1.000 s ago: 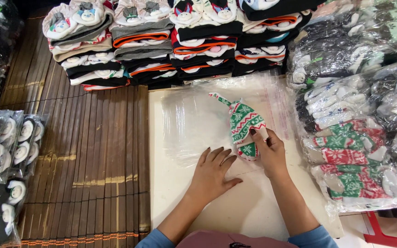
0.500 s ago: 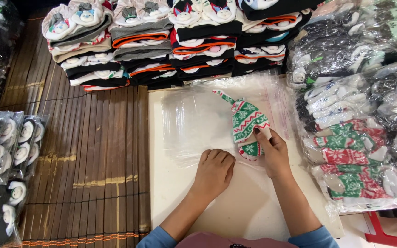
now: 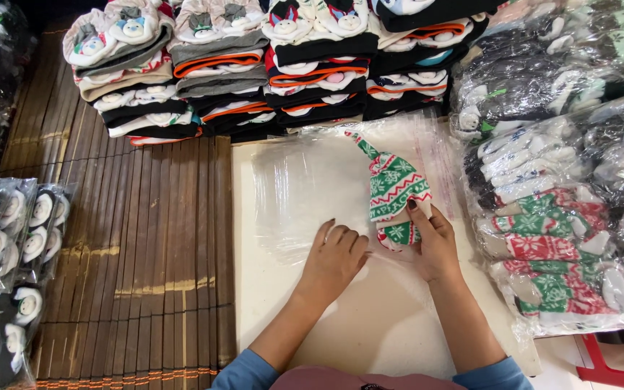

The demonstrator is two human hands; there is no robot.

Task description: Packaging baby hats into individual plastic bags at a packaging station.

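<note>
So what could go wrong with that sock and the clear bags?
The sock lies on slippery clear bags. The right hand presses only its lower end, so the pointed top could bunch or twist. The left hand rests curled on the bags, which might slide or crease under it. The packed piles stand close on the right, so an elbow may knock them.
</note>
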